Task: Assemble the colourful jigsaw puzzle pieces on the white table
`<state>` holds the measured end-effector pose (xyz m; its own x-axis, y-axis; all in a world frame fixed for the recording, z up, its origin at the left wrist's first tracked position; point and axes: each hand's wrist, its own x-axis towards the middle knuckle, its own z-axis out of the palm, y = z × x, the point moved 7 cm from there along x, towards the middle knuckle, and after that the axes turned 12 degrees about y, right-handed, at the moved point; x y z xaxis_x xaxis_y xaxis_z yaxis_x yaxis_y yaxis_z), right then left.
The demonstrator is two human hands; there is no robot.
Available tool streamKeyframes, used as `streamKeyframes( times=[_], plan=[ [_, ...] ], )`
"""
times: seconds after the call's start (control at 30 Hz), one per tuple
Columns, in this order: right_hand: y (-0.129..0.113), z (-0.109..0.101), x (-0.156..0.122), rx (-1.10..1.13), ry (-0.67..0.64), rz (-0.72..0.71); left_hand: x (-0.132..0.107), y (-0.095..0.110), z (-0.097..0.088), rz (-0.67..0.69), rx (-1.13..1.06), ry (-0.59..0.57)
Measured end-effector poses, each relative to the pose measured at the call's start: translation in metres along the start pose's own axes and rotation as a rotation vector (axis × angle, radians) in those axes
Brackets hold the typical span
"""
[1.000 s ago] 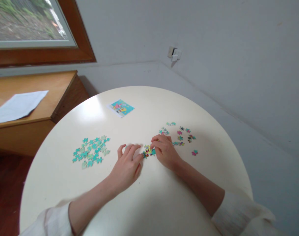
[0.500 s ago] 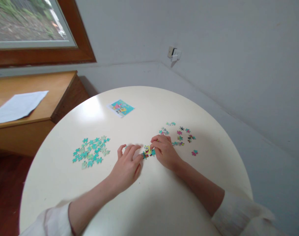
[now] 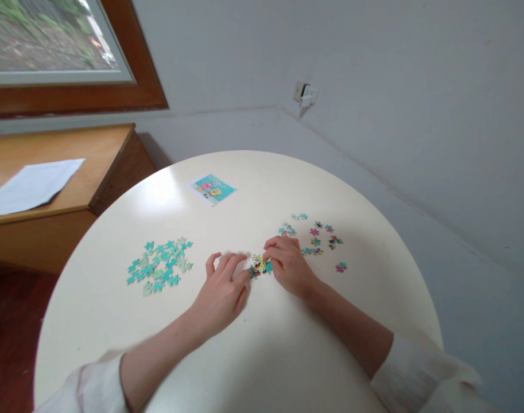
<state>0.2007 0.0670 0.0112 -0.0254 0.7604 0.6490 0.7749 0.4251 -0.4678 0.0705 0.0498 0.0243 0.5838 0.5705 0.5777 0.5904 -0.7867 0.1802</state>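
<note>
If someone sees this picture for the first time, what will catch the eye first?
Both hands, left hand and right hand, meet at a small yellow joined puzzle patch in the middle of the round cream table. A teal pile of pieces lies to its left, scattered colourful pieces to its right.

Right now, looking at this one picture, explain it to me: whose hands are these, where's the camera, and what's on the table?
No machine here: one camera sits on a person's head, looking down at their own bare hands. The left hand and right hand touch, with fingertips, a small patch of joined puzzle pieces on the round cream table. Left of them lies a pile of teal pieces, right scattered mixed pieces, farther back a picture card.
</note>
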Motion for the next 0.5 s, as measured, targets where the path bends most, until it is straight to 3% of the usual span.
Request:
streamKeyframes(
  times=[0.5],
  plan=[
    [0.0003,0.0013,-0.0002,0.009,-0.01,0.007,0.0001,-0.0006,0.0,-0.004,-0.012,-0.004]
  ],
)
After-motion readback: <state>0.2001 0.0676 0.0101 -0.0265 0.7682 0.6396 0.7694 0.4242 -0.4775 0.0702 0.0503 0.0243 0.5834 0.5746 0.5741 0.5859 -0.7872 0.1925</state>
